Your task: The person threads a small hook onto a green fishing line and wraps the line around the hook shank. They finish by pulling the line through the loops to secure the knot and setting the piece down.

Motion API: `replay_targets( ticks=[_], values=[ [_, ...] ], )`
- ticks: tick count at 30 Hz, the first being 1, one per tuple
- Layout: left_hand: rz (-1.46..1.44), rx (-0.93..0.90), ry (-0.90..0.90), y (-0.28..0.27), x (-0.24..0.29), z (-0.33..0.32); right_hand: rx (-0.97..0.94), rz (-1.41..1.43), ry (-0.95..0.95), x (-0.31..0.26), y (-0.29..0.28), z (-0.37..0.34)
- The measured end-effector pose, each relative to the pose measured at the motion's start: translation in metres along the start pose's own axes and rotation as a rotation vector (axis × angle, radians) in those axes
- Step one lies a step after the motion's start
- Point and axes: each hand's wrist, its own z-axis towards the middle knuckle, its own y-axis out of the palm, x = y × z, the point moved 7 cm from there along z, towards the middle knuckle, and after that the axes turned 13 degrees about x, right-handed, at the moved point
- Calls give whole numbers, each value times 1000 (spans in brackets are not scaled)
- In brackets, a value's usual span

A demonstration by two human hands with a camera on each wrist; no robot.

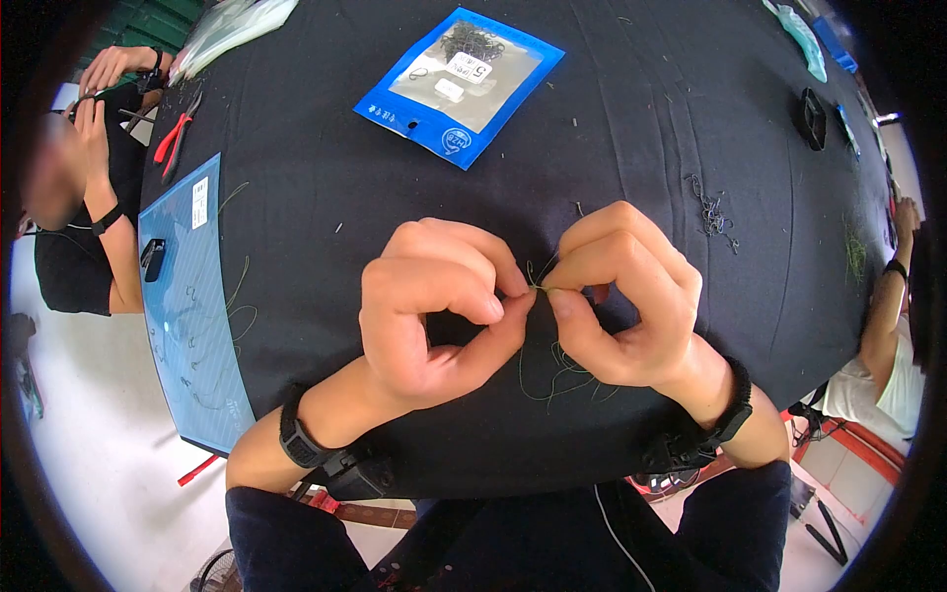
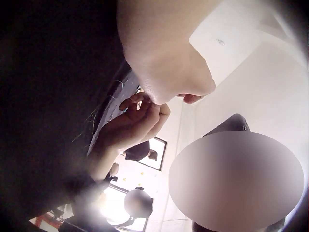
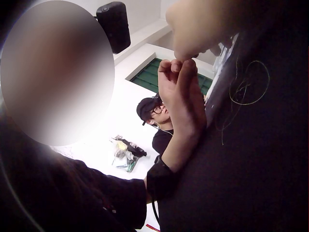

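Between the two hands runs a thin green fishing line (image 1: 536, 286), its loose loops hanging over the black cloth below the fingertips. My left hand (image 1: 400, 296) pinches it between thumb and forefinger, with the other fingers curled. From the other side my right hand (image 1: 659, 296) pinches the same line, fingertips almost meeting the left ones. A small loop of line stands up just above the pinch. In the right wrist view a loop of the line (image 3: 269, 82) hangs beside the hands; the pinched point is hidden behind the fingers there.
A blue-edged bag (image 1: 541, 57) of small dark hooks lies ahead on the black cloth (image 1: 326, 128). Loose hooks (image 1: 712, 209) are scattered to the right. At left are red-handled pliers (image 1: 170, 143) and a blue sheet (image 1: 192, 296) with a black clipper (image 1: 152, 259). Other people sit at both sides.
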Motion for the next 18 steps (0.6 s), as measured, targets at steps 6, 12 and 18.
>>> replay_targets(
  ticks=[6,12,18],
  values=[
    [-26,-3,-18,0,-1,0,1,11,-11,0,1,0],
    [-24,4,-34,0,-3,-2,26,1,-73,-1,1,-3],
    [-31,6,-39,0,-4,-1,44,25,-96,-1,1,-2]
  ],
)
